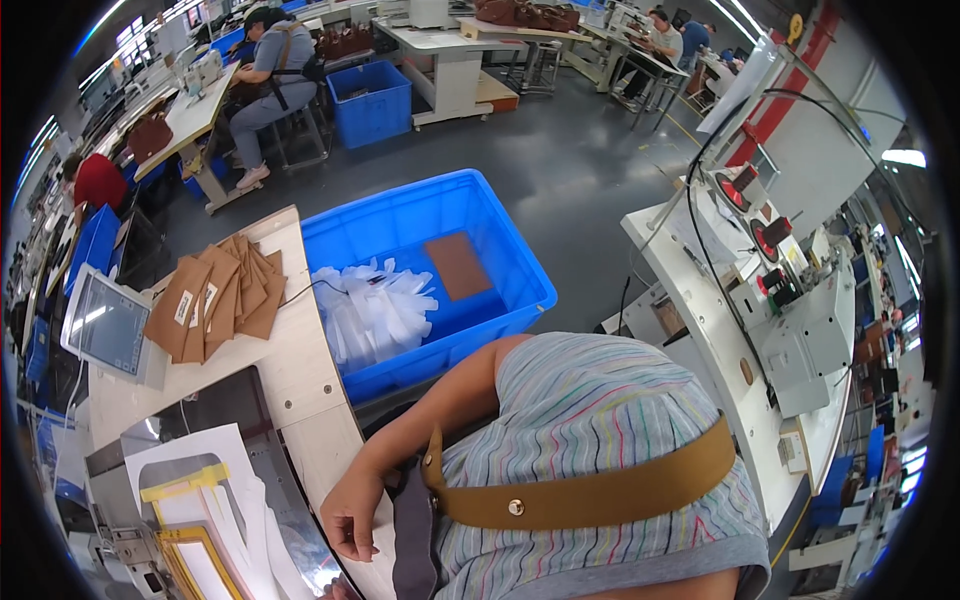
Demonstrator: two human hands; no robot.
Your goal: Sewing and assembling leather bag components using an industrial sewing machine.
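Observation:
My right hand (352, 515) hangs over the near edge of the pale worktable (310, 370), its fingers curled in and nothing seen in them. At the lower rim only fingertips of my left hand (340, 590) show, beside a bright spot on the clear sheet; its grip is cut off. Left of the hands lies a template (185, 480) of white and clear sheets with yellow strips, on a dark machine bed (230, 400). Across my striped shirt runs a brown strap (590, 500) with a metal stud. A fanned pile of brown flat pieces (215, 300) rests farther along the table.
Against the table stands a blue bin (500, 230) with white translucent strips (370, 310) and one brown panel (460, 265). A tilted screen (110, 320) is at left. On the right, a machine table (690, 310) carries thread spools (770, 235). Behind, a seated person (270, 80) works.

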